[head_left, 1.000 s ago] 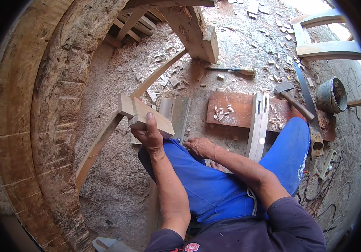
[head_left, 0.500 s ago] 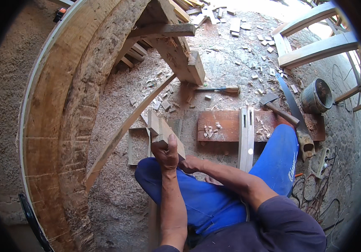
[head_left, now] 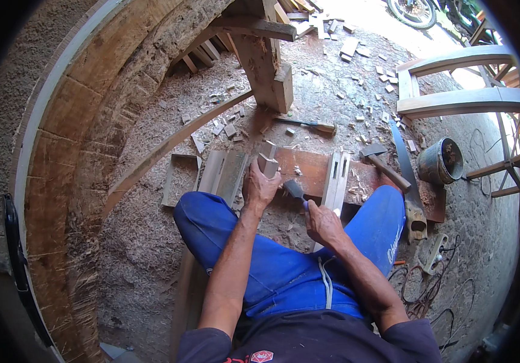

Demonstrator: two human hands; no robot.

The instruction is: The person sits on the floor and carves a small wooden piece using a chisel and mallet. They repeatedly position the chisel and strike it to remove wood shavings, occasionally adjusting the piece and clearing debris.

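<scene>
Notched block and flat-bladed tool at the red-brown board's left end

We take the red-brown board (head_left: 308,164) as landmark. The notched block (head_left: 267,162) is at its left end, notched end pointing away from the person; its long axis runs outward from the grip, foreshortened to us. The flat-bladed tool (head_left: 294,189) shows across the board's near edge, its axis slanting, blade aimed up-left toward the block, with a small gap between.

Left hand (head_left: 261,189): fingers and thumb wrapped around the block's lower part. Right hand (head_left: 325,225), short of the near edge: curled around the tool's purple handle.

Edges and room: left of the board we note flat timbers (head_left: 226,175), close by the left hand. A slotted pale timber (head_left: 336,175) crosses the board to the tool's right, leaving a modest space. Shaving-strewn floor (head_left: 272,224) lies between near edge and thighs. A handsaw (head_left: 402,154) crosses the right end, well apart from both hands.
</scene>
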